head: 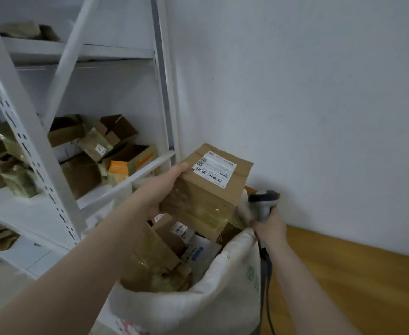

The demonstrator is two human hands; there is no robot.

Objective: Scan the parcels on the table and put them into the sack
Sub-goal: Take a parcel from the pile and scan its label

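My left hand (pixel 161 189) grips a brown cardboard parcel (pixel 205 192) by its left side, thumb on top near the white barcode label. The parcel hangs over the mouth of the white woven sack (pixel 213 293), which stands open below and holds several taped cardboard parcels (pixel 164 252). My right hand (pixel 268 226) holds a grey barcode scanner (pixel 264 201) by its handle at the sack's right rim, its cable running down along my forearm.
A white metal shelving rack (pixel 41 165) stands on the left, with cardboard boxes (pixel 97 151) piled on its shelves. A wooden table top (pixel 355 281) lies to the right of the sack. A bare white wall (pixel 319 93) is behind.
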